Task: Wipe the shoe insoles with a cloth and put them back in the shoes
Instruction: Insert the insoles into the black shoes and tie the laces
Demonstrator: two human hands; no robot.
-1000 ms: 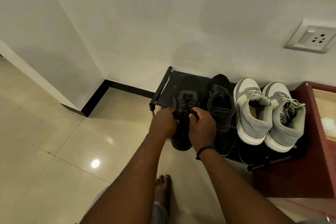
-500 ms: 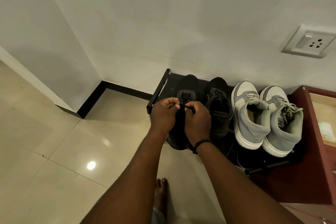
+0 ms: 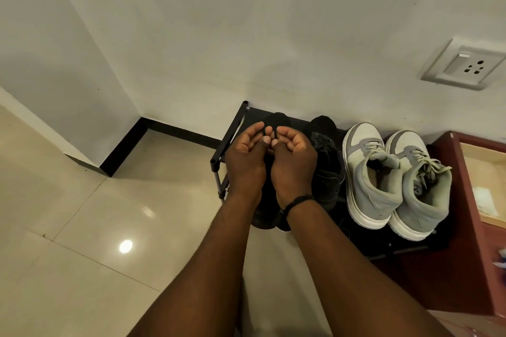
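Observation:
Two black shoes stand on a black shoe rack [image 3: 229,134] against the wall. My left hand [image 3: 246,156] and my right hand [image 3: 291,159] are side by side over the left black shoe [image 3: 269,216], hiding most of it. Each hand's curled fingers and thumb pinch thin black laces [image 3: 269,131] near the shoe's front. The right black shoe [image 3: 327,161] stands untouched just right of my right hand. No insole or cloth is in view.
A pair of grey and white sneakers [image 3: 383,178] stands on the rack's right side. A red-brown wooden cabinet [image 3: 465,241] stands to the right. A wall socket [image 3: 465,65] is above it. Glossy tiled floor [image 3: 95,227] stretches to the left.
Both hands have moved forward from the shoe's opening toward its toe. They turned so the fingers curl upward while pinching the laces.

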